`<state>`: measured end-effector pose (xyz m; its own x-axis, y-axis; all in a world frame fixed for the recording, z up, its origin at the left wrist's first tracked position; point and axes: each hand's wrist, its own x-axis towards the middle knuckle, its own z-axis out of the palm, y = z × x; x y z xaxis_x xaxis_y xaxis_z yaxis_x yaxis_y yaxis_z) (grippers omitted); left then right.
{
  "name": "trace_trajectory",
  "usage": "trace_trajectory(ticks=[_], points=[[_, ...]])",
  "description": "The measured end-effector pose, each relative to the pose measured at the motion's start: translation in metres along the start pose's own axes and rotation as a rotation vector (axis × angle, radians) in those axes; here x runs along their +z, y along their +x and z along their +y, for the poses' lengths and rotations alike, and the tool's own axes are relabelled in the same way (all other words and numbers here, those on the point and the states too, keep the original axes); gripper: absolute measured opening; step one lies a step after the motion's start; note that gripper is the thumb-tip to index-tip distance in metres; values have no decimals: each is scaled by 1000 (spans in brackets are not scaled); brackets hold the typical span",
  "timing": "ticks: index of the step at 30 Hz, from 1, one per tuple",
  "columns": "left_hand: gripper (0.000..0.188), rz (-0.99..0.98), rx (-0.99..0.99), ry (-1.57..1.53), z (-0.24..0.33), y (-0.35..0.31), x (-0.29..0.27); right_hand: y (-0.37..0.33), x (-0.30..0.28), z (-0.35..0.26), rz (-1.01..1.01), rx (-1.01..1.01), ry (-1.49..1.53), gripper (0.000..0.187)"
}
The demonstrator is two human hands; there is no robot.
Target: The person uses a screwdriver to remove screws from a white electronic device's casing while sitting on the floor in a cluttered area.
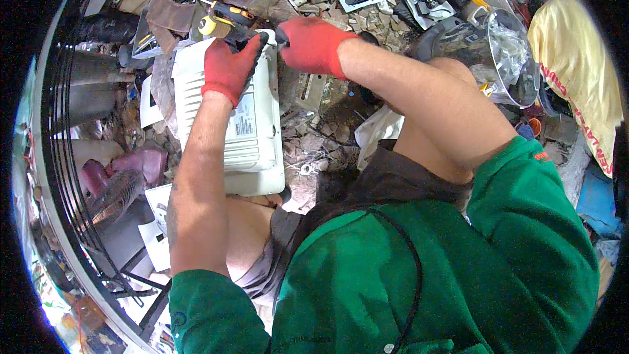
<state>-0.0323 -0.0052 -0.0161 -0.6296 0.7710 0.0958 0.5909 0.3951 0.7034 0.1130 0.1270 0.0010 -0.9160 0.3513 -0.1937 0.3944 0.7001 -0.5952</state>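
Now white casing (252,132) under left fingers (252,49), right hand (311,42) beside

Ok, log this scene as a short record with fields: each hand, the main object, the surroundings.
left hand: red glove, resting on the top end of the white casing
right hand: red glove, at the casing's upper right corner; whether it grips anything cannot be told
main object: white plastic appliance casing, slotted, with a label, lying on the person's lap
surroundings: wire fan guard at left, clear plastic jug at right, scrap on the ground
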Motion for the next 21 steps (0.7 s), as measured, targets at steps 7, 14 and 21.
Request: trace_trajectory(ticks=[7, 14, 21], points=[[33, 126, -54, -256, 14, -2, -2, 1, 34, 14, 122, 111, 62, 37], [30, 219, -131, -247, 2, 3, -2, 17, 41, 7, 143, 244, 82, 49], [29, 167, -107, -253, 11, 1, -3, 21, 34, 4, 84, 269, 129, 46]])
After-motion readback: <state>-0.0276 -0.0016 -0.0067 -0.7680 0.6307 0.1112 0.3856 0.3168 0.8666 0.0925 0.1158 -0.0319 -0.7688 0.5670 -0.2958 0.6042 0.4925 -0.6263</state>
